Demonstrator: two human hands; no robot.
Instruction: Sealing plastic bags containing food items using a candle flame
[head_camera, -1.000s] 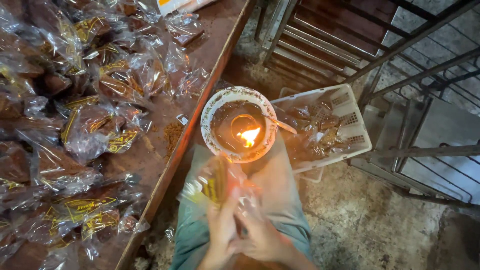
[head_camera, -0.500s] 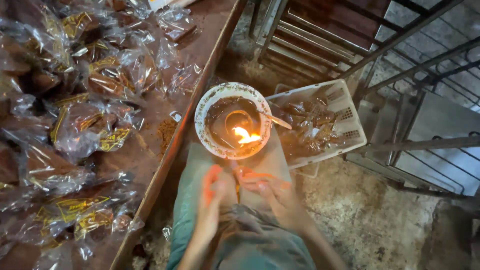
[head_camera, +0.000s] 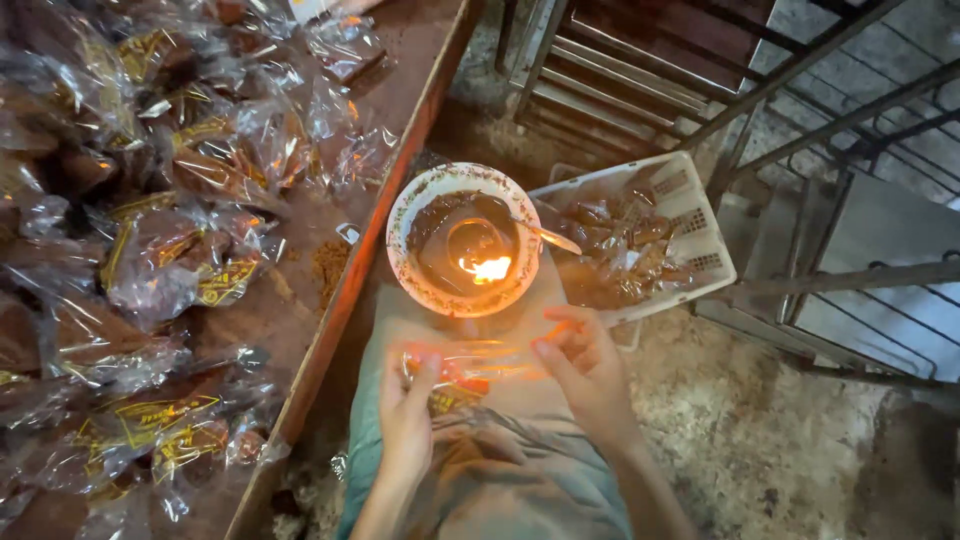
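- The left hand (head_camera: 408, 420) pinches the near-left end of a clear cellophane packet (head_camera: 470, 368) between thumb and fingers; the right hand (head_camera: 590, 370) pinches its right end the same way. Both grips are closed on the film.
- The packet lies stretched flat between the two grips, over the person's lap, just in front of the flame.
- It looks very light, thin and limp, and probably slick and crinkly. It would sag if held by one end and would likely scorch or melt if it dwelt near fire, so the edges are the safest hold.
- Just beyond it stands a patterned bowl (head_camera: 410, 215) with a small burning flame (head_camera: 490, 268).
- A white plastic basket (head_camera: 705, 245) sits right of the bowl.
- To the left, the desk (head_camera: 385, 205) carries heaped wrapped packets (head_camera: 190, 270).
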